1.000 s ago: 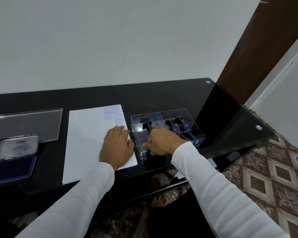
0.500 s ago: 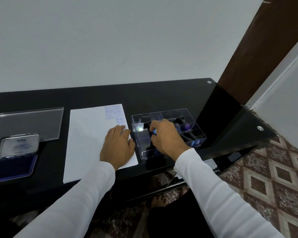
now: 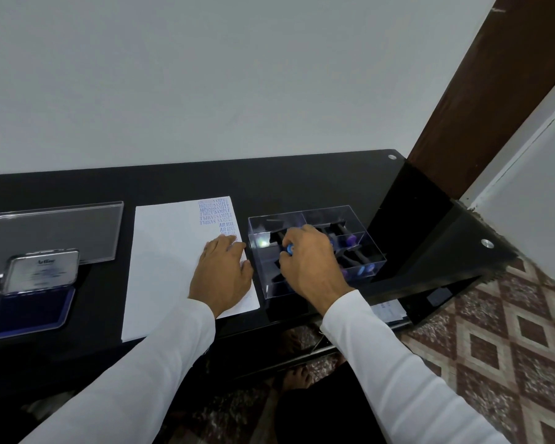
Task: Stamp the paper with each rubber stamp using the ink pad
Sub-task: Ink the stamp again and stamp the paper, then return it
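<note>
I see the stamp (image 3: 289,249) in my right hand (image 3: 308,267), inside the clear box (image 3: 361,219). Only its small blue end shows, between the curled fingers near the thumb; the rest is hidden by the hand. My right hand grasps it with the fingers bent around it, over the left half of the box. I cannot tell if the stamp touches the box floor.

More stamps (image 3: 353,240) lie in the right compartments of the box, dark handles with purple and blue ends. Some are blurred, so I cannot count them.

The paper (image 3: 170,257) lies flat on the table (image 3: 302,181), just left of the box. My left hand (image 3: 223,277) rests on its right edge, palm down, fingers straight and released, holding nothing. Above the fingers there are blue prints in the top right corner of the paper; I can read "SAMPLE", "AMENDED" and "AIR MAIL".

The ink pad (image 3: 29,310) is at the far left, well apart from the paper. It is open: the dark blue pad faces up and its lid (image 3: 42,272) stands tilted behind it. Behind the ink pad lies a clear flat cover (image 3: 55,229).

Both my sleeves are white. At the right, past the table corner, I see a patterned floor (image 3: 510,331).
</note>
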The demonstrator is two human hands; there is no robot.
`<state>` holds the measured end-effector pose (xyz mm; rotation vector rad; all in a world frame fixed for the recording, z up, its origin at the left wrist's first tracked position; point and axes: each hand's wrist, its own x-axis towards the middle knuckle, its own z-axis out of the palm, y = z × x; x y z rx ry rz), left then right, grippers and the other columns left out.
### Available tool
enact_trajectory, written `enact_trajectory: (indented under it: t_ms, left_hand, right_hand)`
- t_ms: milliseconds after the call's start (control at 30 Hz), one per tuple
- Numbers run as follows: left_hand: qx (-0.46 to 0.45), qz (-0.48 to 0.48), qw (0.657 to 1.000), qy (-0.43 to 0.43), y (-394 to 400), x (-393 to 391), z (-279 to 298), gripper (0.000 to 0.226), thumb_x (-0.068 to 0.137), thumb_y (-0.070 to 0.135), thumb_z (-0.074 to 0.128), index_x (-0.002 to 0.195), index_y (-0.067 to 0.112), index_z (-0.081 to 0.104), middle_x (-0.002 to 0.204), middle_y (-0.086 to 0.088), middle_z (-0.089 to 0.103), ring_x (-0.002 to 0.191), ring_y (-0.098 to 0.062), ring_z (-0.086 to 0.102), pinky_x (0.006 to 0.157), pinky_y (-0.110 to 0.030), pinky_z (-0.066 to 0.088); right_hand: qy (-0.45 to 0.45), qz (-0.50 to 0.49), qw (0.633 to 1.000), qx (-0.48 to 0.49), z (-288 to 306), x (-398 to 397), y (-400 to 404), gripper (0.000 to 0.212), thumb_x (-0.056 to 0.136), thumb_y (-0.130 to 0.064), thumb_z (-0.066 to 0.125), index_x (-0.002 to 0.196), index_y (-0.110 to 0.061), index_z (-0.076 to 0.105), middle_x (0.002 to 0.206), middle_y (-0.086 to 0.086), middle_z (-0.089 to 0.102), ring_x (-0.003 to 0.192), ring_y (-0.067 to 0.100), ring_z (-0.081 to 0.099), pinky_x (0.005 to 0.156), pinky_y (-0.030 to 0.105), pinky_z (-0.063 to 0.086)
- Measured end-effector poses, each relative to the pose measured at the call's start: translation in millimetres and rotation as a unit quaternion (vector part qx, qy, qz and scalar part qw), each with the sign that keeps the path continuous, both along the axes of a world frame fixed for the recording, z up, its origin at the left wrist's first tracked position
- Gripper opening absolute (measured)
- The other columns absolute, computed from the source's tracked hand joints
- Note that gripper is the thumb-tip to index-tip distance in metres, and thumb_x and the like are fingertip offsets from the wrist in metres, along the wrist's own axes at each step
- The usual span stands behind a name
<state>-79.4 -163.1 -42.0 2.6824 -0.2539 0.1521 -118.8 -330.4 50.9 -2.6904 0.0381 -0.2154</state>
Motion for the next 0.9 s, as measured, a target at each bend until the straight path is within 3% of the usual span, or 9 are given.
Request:
enact_trajectory:
  t_ms: [67,233,367,433,533,667,900]
  left_hand:
    - [-0.014,0.007,1.0,0.005,4,-1,6,0.049,0.103,0.042,0.05,0.147,0.02,0.05,0.159,-0.002,0.041,0.148,-0.025,0.033,0.123,-0.038,0.02]
    - [-0.034,0.03,0.999,-0.012,27,-12,26,0.053,0.102,0.048,0.049,0.148,0.023,0.049,0.16,0.001,0.039,0.15,-0.023,0.03,0.122,-0.04,0.022]
    - [-0.058,0.053,0.995,-0.056,62,-31,39,0.049,0.1,0.044,0.053,0.14,0.016,0.058,0.152,-0.005,0.05,0.144,-0.027,0.04,0.118,-0.046,0.033]
    - [-0.063,0.047,0.993,-0.089,84,-41,41,0.049,0.097,0.039,0.051,0.134,0.01,0.063,0.143,-0.011,0.057,0.138,-0.031,0.046,0.113,-0.049,0.042]
    - [-0.047,0.061,0.993,-0.088,115,-54,46,0.049,0.096,0.037,0.051,0.134,0.009,0.062,0.143,-0.012,0.057,0.137,-0.031,0.046,0.114,-0.05,0.039]
    - [-0.02,0.123,0.99,-0.072,159,-75,51,0.047,0.098,0.037,0.061,0.139,0.016,0.057,0.149,-0.007,0.052,0.142,-0.027,0.041,0.119,-0.045,0.032]
    - [0.007,0.201,0.977,-0.076,241,-109,42,0.044,0.093,0.033,0.063,0.132,0.013,0.062,0.141,-0.009,0.057,0.131,-0.029,0.049,0.117,-0.045,0.034]
  right_hand:
    - [-0.013,-0.003,1.0,-0.001,5,-2,5,0.01,0.093,-0.014,0.063,0.103,-0.014,0.062,0.109,0.0,0.049,0.094,0.017,0.054,0.077,0.024,0.049]
    - [-0.029,-0.009,0.999,0.008,22,-3,33,0.018,0.092,-0.016,0.065,0.11,-0.015,0.061,0.119,0.004,0.052,0.101,0.023,0.058,0.089,0.037,0.057]
    - [-0.069,0.006,0.998,0.011,25,-3,71,0.011,0.093,-0.017,0.065,0.103,-0.015,0.06,0.11,0.002,0.049,0.093,0.02,0.059,0.082,0.031,0.057]
    - [-0.067,0.024,0.997,0.019,24,-3,91,0.013,0.094,-0.019,0.064,0.106,-0.015,0.06,0.111,0.002,0.051,0.092,0.02,0.059,0.085,0.032,0.057]
    - [-0.049,0.058,0.997,0.029,24,-2,119,0.025,0.095,-0.023,0.064,0.118,-0.015,0.06,0.12,0.003,0.055,0.102,0.022,0.061,0.093,0.027,0.05]
    - [-0.049,0.11,0.992,0.044,21,-4,164,0.027,0.096,-0.02,0.062,0.122,-0.013,0.06,0.119,0.004,0.058,0.096,0.018,0.059,0.084,0.018,0.041]
    - [-0.04,0.196,0.979,0.051,7,-10,242,0.007,0.091,-0.011,0.061,0.098,-0.01,0.061,0.092,0.001,0.048,0.078,0.017,0.048,0.069,0.026,0.042]
